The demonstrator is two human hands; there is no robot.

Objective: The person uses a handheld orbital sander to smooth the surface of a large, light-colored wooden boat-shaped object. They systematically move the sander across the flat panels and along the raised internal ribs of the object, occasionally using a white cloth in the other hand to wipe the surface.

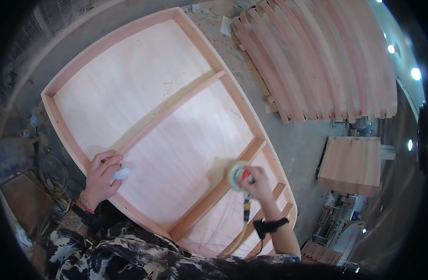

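One large, shallow, pale-pink wooden panel with a raised rim [109, 47] fills the middle of the view, lying slanted. Its flat sheet is smooth and light, with faint brown marks near the upper crosspiece. Around it are a grey, dusty floor [293, 140] strewn with scraps, a tall stack of reddish boards [326, 60] at upper right, a blocky pale wooden pile [349, 163] below that, and several bright lamps along the right edge.

Four wooden crosspieces [176, 107] span the panel. Two hands are at work. The right hand [258, 183] grips one round sander with a red top and yellowish disc [236, 175], at the second crosspiece from the top; one tan hose [244, 229] trails from it. The left hand [102, 176], fingers bent, rests at the panel's left rim; one small whitish-blue thing [122, 173] shows at its fingers, whether gripped I cannot tell.
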